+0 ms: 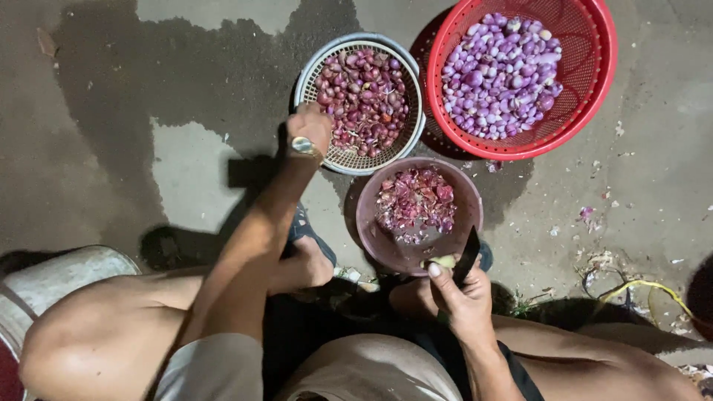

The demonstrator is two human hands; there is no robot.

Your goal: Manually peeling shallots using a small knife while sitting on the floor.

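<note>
Seen from the head camera, the left hand (310, 128) reaches into the grey basket (309, 71) of unpeeled shallots (362, 99); its finger state cannot be told. The right hand (460, 294) grips a knife (467, 255) beside the brown bowl (394, 249) of peels (416, 200). The red basket (594, 67) holds peeled shallots (501, 74).

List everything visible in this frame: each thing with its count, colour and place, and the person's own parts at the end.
Red basket: one, red, top right, holds peeled pale purple shallots.
Grey basket: one, grey, top centre, holds unpeeled dark red shallots.
Bowl: one, brown, centre, holds purple skins.
Knife: one, dark blade, over the bowl's near rim.
Floor: grey concrete, partly wet, scraps at right.
Left hand: at the grey basket's rim, wristwatch on.
Right hand: holds the knife and a pale piece.
</note>
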